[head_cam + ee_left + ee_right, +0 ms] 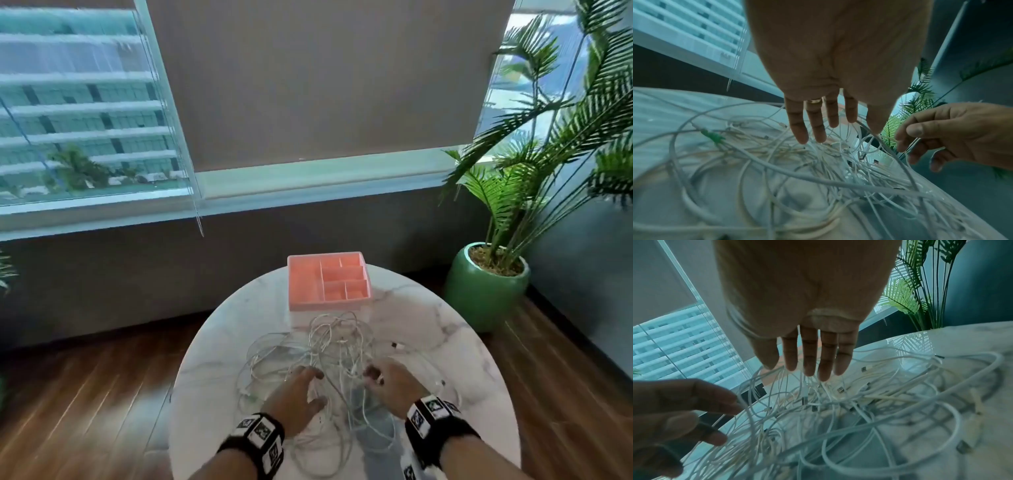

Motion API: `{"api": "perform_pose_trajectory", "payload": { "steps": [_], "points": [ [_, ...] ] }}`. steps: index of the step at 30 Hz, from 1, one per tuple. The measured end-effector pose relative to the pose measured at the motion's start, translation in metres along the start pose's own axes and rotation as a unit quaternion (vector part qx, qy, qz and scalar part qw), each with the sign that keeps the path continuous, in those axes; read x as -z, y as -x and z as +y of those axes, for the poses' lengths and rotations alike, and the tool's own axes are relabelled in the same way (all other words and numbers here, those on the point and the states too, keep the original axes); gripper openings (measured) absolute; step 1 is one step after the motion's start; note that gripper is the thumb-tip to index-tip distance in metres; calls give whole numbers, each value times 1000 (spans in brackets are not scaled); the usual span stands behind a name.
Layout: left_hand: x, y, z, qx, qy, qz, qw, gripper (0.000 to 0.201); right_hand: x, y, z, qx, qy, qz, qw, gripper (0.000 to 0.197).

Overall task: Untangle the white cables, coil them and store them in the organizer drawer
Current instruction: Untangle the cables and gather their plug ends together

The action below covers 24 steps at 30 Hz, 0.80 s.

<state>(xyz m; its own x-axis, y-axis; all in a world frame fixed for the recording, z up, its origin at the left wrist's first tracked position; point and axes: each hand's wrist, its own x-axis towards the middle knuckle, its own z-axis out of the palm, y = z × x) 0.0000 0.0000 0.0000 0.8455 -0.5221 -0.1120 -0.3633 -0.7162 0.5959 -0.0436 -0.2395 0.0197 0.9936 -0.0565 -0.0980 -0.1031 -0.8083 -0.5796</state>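
Marble bench (pixel 428 329) carries our white cables (pixel 329 346) tangled just beyond both hands, the left hand (pixel 296 394) loose-fingered over them, the right hand (pixel 394 383) curled among strands, and the pink organizer (pixel 327 305) farther ahead.

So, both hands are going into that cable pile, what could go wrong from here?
1. The white cables lie in one dense knot; pulling a strand, as the left hand and right hand reach in, may tighten it.
2. Loops hang past the near edge of the round marble table and could drag others off.
3. The tangle lies close to the pink plastic organizer tray; a tug might shift it.
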Motion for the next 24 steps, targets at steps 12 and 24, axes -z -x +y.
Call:
{"api": "perform_pose_trajectory", "payload": {
  "steps": [12, 24],
  "points": [
    [-5, -21, 27, 9, 58, 47, 997, 36, -34, -9, -31, -43, -13, -92, 995, 15],
    [30, -41, 31, -47, -79, 124, 988, 8, 4, -18, -32, 6, -76, -71, 995, 16]
  ]
}}
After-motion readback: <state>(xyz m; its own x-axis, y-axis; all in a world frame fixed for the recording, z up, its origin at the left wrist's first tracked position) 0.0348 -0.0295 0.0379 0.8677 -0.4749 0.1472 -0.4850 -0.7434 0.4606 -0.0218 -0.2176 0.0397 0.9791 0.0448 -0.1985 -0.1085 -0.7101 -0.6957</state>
